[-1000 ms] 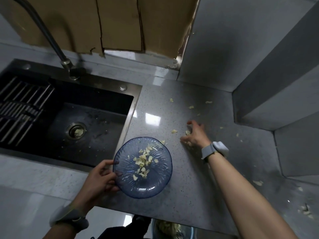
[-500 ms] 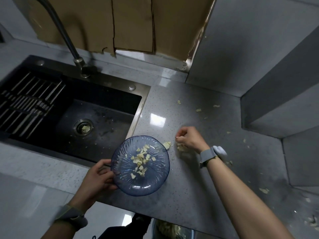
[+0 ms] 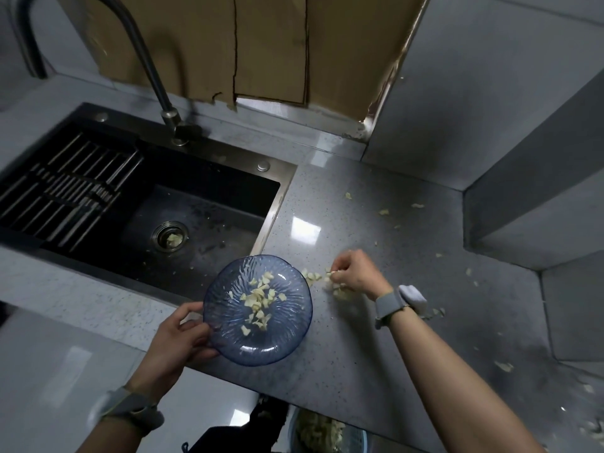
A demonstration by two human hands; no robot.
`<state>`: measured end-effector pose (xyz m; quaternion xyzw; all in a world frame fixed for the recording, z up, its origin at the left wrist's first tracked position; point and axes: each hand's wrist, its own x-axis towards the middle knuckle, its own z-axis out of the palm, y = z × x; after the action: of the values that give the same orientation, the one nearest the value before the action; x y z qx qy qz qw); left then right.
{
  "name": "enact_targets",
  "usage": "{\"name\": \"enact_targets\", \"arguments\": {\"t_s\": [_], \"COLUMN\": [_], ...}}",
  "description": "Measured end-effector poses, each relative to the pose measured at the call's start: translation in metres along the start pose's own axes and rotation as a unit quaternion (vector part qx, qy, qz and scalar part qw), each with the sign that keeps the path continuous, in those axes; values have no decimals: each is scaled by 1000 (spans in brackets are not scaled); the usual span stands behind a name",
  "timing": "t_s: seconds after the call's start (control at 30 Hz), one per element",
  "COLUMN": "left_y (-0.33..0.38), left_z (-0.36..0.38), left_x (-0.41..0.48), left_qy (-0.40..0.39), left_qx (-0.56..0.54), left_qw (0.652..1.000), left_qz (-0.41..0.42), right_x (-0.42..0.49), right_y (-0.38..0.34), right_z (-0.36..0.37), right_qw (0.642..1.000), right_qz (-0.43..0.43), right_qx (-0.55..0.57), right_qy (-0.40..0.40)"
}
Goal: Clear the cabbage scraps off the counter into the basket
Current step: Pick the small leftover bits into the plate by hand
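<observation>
My left hand [image 3: 178, 338] grips the left rim of a blue glass plate [image 3: 287, 335] held at the counter's front edge, with pale cabbage scraps [image 3: 258, 299] lying on it. My right hand [image 3: 356, 273] rests on the grey counter [image 3: 359, 354] just right of the plate, fingers curled around a small heap of scraps [image 3: 315, 277]. More loose bits [image 3: 384, 211] lie scattered farther back and to the right. Below the counter edge a basket [image 3: 327, 433] with cabbage in it shows partly.
A dark sink [image 3: 202, 217] with a tap [image 3: 157, 76] and a rack [image 3: 65, 188] lies to the left. A grey wall and stepped ledge [image 3: 523, 191] close off the right. Scraps [image 3: 503, 366] lie near the right edge.
My right hand has dragged scraps across the counter toward the plate, from farther back to right beside its rim. The plate stays in my left hand.
</observation>
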<state>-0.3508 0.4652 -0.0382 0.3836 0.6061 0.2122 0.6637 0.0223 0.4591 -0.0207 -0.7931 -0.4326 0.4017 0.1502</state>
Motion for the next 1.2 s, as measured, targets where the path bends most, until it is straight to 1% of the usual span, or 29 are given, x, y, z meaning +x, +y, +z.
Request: {"name": "enact_targets", "arguments": {"t_s": [0.07,0.13,0.23,0.3,0.37,0.43,0.47,0.53,0.6,0.63,0.67,0.7,0.73,0.77,0.8,0.87,0.93,1.07,1.13,1.2], "left_y": [-2,-2,0,3,5,5,4,1,-4,-6,-9,-11,-14,-16,-18,-19,-22,-27,-27,-26], "left_z": [0,3,14,22,27,25,24,17,8,3,-2,-7,-13,-17,-23,-27,-30,-31,-30,-28], "left_x": [-2,-4,-7,-13,-18,-22,-23,-25,-28,-29,-31,-32,-33,-34,-36,-40,-43,-44,-43,-42], "left_qy": [4,0,-7,-17,-25,-27,-29,-27,-24,-19,-12,-3,7,15,22,27,35,43,45,42], "left_qx": [-8,-11,-11,-9,-8,-9,-8,-8,-11,-15,-21,-27,-34,-41,-47,-58,-61,-78,-78,-74], "left_qw": [1000,1000,1000,1000,1000,999,999,999,999,999,999,999,999,999,998,998,997,996,996,996], "left_qz": [0,2,7,12,16,20,22,23,23,23,23,21,20,19,19,19,19,14,14,14], "right_x": [-16,-32,-49,-61,-69,-70,-68,-61,-49,-42,-34,-26,-17,-9,-1,9,11,-7,-17,-23], "right_y": [-4,-16,-42,-55,-63,-63,-60,-53,-43,-37,-30,-21,-14,-5,2,19,24,13,9,7], "right_z": [-9,-11,0,15,29,35,32,25,16,13,13,12,12,12,13,14,23,65,86,99], "right_qw": [989,962,935,932,953,966,966,957,943,943,952,965,975,979,982,991,992,973,964,950], "right_qz": [17,15,-23,-52,-76,-95,-97,-89,-61,-48,-40,-36,-30,-24,-17,-5,-32,-173,-203,-214], "right_qx": [144,272,353,352,274,212,212,263,327,328,292,222,139,70,30,-23,-85,-128,-151,-205], "right_qy": [-1,-10,-34,-72,-105,-113,-108,-85,-21,29,83,134,173,192,184,132,91,83,81,100]}}
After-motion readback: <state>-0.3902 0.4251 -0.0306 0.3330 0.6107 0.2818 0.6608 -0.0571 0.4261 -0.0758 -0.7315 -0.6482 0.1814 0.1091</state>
